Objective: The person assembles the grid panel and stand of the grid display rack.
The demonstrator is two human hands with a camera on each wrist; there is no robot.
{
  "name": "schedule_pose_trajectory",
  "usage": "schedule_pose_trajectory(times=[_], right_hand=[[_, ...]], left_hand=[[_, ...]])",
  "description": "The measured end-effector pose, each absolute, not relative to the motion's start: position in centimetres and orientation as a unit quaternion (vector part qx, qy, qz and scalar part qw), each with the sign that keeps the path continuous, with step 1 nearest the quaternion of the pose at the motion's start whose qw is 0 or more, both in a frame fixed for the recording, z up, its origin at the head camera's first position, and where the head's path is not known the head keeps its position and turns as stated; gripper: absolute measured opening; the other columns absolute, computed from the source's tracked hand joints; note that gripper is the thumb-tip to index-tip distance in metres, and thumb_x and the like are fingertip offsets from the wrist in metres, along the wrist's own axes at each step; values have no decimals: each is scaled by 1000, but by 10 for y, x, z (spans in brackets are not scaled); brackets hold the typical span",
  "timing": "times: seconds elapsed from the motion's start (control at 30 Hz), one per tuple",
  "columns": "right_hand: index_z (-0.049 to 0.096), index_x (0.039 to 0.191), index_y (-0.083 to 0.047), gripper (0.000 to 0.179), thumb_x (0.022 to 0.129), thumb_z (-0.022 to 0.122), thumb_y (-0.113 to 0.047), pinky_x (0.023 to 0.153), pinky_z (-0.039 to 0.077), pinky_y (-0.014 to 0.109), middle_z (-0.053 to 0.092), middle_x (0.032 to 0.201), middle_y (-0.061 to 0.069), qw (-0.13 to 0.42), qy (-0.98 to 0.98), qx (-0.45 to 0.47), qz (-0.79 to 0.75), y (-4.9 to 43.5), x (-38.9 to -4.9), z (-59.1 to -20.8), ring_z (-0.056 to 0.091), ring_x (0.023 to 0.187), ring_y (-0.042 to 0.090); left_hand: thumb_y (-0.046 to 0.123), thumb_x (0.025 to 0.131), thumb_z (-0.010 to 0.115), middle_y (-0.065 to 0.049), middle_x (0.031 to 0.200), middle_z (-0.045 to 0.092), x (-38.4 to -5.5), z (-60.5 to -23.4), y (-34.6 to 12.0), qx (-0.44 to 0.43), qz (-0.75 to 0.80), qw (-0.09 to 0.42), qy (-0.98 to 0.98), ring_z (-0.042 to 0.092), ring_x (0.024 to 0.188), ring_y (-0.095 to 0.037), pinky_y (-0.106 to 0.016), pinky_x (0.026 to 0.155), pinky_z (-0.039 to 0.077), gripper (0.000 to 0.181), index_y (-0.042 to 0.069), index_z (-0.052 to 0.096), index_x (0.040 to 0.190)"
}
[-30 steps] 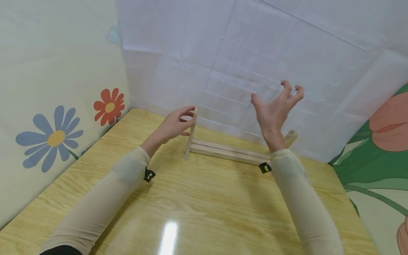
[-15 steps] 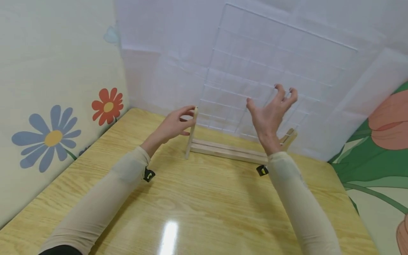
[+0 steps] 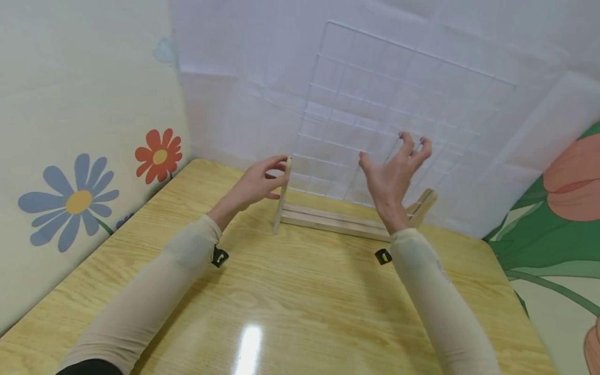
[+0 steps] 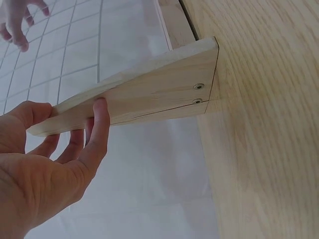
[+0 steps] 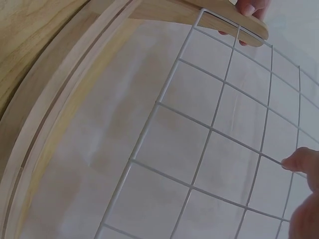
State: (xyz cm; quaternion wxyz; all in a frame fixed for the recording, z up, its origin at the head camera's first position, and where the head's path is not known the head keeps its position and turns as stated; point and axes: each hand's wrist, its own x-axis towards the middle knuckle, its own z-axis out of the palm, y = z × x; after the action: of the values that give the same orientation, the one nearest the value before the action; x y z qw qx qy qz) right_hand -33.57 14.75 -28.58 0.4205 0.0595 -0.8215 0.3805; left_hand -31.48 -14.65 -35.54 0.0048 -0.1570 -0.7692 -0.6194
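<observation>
A wooden stand has a long grooved base (image 3: 333, 222) on the table, with a board at each end. My left hand (image 3: 253, 183) holds the top of the left end board (image 4: 154, 84), thumb on one side and fingers on the other. My right hand (image 3: 391, 182) grips a white wire grid panel (image 5: 211, 129) near its middle, fingers bent at the wires, with the thumb (image 5: 301, 162) on a wire. The grid leans back above the base, its lower edge apart from the groove in the right wrist view. My right forearm hides part of the stand's right end.
The stand's right end board (image 3: 425, 205) rises beside my right wrist. A wood-grain table (image 3: 300, 291) reaches up to a white sheet (image 3: 234, 114) behind the grid. Walls with printed flowers (image 3: 78, 202) stand at both sides.
My right hand has moved down and slightly left, lowering the wire grid panel toward the stand; its top edge has come into view. My left hand keeps its hold on the end board.
</observation>
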Motion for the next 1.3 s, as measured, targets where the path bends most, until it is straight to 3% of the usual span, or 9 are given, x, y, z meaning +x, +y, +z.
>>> schedule_pose_trajectory(times=[0.63,1.1,1.3], right_hand=[[43,145,-12,86,77,90,-35,90,51,23,7,159,12,403,-822,49,399,141,-333,-310,32,139,19],[45,142,-9,84,76,91,-32,97,48,24,10,158,18,405,-825,57,390,141,-332,-324,34,137,24],[45,142,-8,84,75,91,-31,98,47,24,8,158,13,405,-825,56,391,141,-333,-331,37,136,25]], left_hand=[[19,104,62,-16,149,45,-311,-353,-148,-158,-618,5,-770,54,123,-38,-45,83,61,63,15,33,160],[16,104,61,-17,149,45,-311,-353,-147,-155,-619,3,-770,54,123,-39,-45,83,61,63,14,33,160],[19,104,62,-16,150,44,-312,-353,-147,-156,-618,2,-770,54,124,-38,-43,83,61,64,15,33,161]])
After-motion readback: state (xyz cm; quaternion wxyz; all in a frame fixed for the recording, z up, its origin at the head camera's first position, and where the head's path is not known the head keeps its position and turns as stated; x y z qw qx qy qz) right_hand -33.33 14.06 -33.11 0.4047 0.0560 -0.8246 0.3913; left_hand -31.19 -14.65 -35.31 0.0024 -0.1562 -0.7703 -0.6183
